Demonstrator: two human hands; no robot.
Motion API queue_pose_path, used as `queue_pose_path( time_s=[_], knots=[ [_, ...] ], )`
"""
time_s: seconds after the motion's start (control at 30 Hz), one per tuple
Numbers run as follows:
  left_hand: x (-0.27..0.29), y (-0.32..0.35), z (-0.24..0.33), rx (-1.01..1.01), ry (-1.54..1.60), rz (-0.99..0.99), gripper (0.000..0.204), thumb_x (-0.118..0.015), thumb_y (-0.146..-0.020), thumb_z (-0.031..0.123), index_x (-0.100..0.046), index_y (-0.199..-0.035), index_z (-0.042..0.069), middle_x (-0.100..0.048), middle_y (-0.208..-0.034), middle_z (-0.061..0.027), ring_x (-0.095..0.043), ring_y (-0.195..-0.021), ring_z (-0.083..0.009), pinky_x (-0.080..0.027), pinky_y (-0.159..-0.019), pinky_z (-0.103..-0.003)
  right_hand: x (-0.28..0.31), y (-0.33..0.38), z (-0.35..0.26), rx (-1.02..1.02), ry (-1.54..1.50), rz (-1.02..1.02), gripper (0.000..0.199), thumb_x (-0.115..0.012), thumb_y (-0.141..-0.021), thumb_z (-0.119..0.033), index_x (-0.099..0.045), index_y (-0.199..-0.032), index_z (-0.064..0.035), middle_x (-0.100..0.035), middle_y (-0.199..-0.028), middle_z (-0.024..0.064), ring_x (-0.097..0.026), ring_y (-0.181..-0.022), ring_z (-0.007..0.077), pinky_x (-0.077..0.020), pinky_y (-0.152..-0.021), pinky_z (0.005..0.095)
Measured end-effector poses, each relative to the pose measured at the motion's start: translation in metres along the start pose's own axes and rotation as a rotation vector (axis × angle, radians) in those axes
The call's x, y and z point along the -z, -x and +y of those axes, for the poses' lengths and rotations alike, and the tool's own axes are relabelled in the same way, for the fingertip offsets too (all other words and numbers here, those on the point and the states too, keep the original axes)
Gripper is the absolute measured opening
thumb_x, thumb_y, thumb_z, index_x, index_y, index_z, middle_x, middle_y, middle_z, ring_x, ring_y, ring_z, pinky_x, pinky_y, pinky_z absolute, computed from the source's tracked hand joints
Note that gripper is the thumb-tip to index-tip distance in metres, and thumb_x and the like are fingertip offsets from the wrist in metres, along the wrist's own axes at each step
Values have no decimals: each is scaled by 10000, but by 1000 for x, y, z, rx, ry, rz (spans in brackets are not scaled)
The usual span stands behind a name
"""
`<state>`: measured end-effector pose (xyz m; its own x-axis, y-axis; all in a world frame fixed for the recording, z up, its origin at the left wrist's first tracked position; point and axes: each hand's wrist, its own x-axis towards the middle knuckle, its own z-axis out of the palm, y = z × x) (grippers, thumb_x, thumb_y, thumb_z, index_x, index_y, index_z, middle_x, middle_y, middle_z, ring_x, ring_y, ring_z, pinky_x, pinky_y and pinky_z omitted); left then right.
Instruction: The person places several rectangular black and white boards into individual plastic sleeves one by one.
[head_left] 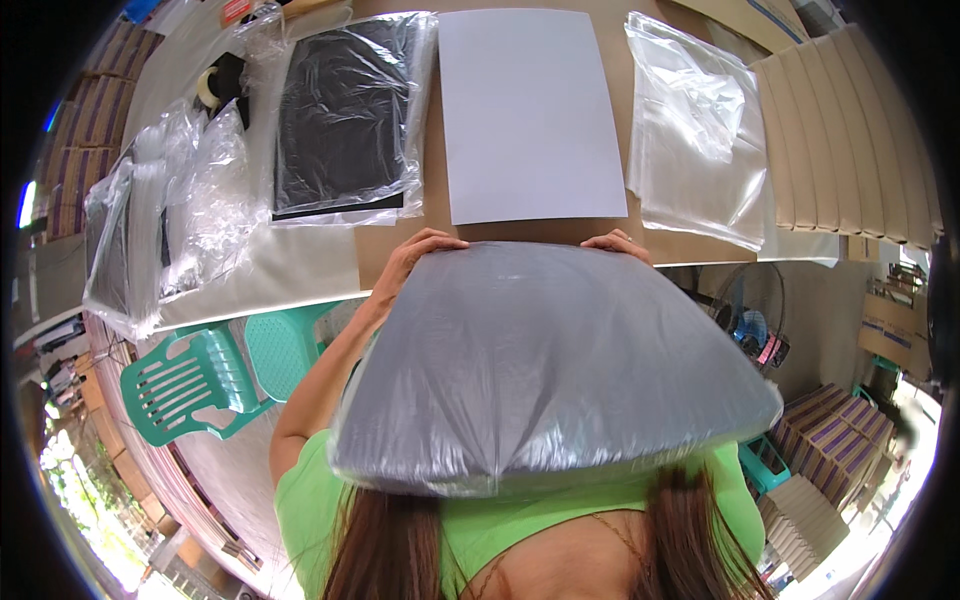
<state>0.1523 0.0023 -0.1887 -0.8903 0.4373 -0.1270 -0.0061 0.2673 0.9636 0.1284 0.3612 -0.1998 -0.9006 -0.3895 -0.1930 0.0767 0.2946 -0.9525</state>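
Observation:
Tilted up in front of me is a wide, flat grey piece in clear plastic wrap (560, 360), its near edge close to my chest. My left hand (418, 250) grips the far left corner, fingers bent over the edge. At the far right my right hand (618, 245) holds the same edge; only its fingers show, and the rest is hidden behind the piece. Just beyond, a plain white sheet (535, 115) lies on brown cardboard (432, 205). Left of the sheet rests a black panel in a clear plastic bag (345, 115), and right of it a pile of clear plastic bags (700, 140).
Crumpled clear plastic (215, 200) and a tape roll (208, 88) occupy the table's left side. Ribbed beige cardboard (845, 130) stands at the right. Below the table edge are a green plastic chair (195, 385), a green stool (280, 350) and a fan (750, 325).

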Motion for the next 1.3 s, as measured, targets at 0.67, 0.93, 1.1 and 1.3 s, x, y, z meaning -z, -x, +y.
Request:
queue_pose_path(
  time_s=[0.67, 0.93, 1.1, 1.3],
  knots=[
    [233, 4, -72, 136, 131, 747, 480, -587, -827, 195, -446, -1251, 18, -562, -1079, -50, -507, -950, -109, -389, -857, -239, 5, -48, -24, 167, 297, 241, 165, -501, -837, 37, -591, -969, -1, -560, -800, 44, -524, -709, 96, -442, -668, 222],
    [222, -37, -99, 537, -1139, 1151, 561, -660, -769, 391, -511, -1190, 52, -480, -1149, -112, -410, -1108, -263, -340, -903, -435, 2, -55, -24, 182, 452, 331, 117, -539, -808, 12, -606, -897, -22, -556, -747, 84, -511, -635, 200, -401, -597, 316],
    [119, -97, -74, -47, -1123, 762, 753, -678, -699, 482, -359, -1333, 230, -297, -1327, -131, -282, -1228, -307, -266, -921, -529, -3, -57, -24, 152, 449, 391, 104, -538, -822, -10, -603, -896, -43, -540, -744, 87, -501, -630, 230, -395, -606, 328],
    [59, -86, -42, 153, -1064, 463, 785, -634, -736, 331, -224, -1404, 275, -154, -1437, -82, -97, -1351, -300, -88, -1055, -580, -4, -55, -31, 119, 459, 368, 107, -539, -819, 1, -599, -898, -38, -546, -748, 86, -503, -609, 212, -390, -570, 313]
  ],
)
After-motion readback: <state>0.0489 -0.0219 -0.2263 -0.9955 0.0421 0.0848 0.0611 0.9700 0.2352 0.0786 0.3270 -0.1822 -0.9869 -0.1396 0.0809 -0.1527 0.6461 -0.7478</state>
